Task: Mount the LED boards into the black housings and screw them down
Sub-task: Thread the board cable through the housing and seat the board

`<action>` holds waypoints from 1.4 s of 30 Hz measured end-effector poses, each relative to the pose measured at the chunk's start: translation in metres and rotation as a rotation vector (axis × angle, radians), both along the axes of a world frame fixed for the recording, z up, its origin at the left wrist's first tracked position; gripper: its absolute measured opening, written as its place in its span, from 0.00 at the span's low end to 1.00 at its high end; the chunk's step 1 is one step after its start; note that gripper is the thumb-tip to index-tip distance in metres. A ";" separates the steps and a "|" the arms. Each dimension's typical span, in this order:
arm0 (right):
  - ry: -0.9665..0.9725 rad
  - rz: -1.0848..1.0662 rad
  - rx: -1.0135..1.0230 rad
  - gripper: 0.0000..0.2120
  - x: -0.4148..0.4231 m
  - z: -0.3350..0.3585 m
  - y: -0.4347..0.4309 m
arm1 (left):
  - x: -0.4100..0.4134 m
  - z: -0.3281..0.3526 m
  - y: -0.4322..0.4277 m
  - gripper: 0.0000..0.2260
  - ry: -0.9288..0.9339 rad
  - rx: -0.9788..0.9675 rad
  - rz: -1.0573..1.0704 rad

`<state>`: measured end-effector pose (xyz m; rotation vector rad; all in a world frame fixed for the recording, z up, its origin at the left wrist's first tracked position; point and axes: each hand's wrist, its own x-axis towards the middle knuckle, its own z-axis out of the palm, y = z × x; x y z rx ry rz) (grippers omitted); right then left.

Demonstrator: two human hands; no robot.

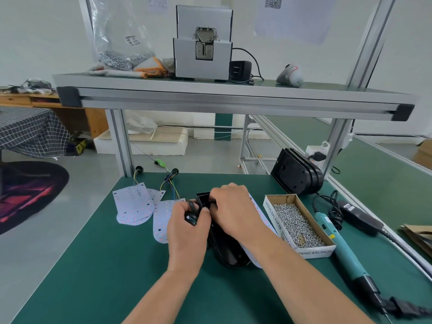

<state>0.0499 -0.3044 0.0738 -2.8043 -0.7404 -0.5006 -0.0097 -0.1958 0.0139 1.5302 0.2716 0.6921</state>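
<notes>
- while both hands close on it, a black housing [230,256] lies mid-counter on the green counter [93,265], with a white led board [256,259] showing along its right edge.
- the right hand [233,211] has its fingers curled over the housing's far end; the left hand [187,228] has its fingers clenched round black wiring [192,203] just beside that end.
- loose led boards [134,204] with coloured wires overlap to the left.
- to the right, an open cardboard box [274,218] printed "spring balancer" holds small silver screws [295,223]; a teal screwdriver [336,242] lies beside it.
- stacked housings [297,174] lean at the far right corner.
- an aluminium-framed shelf [233,97] above carries a grey screw feeder [203,47] and a clear bag [121,38] of screws, its label too blurred to read.
- a qr-code sheet [273,1] hangs on the white wall.
- a dark rug [28,192] lies on the grey floor at left.
</notes>
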 end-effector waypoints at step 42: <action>-0.158 -0.133 0.263 0.06 -0.006 0.001 -0.010 | -0.003 0.015 0.002 0.06 -0.113 0.146 -0.066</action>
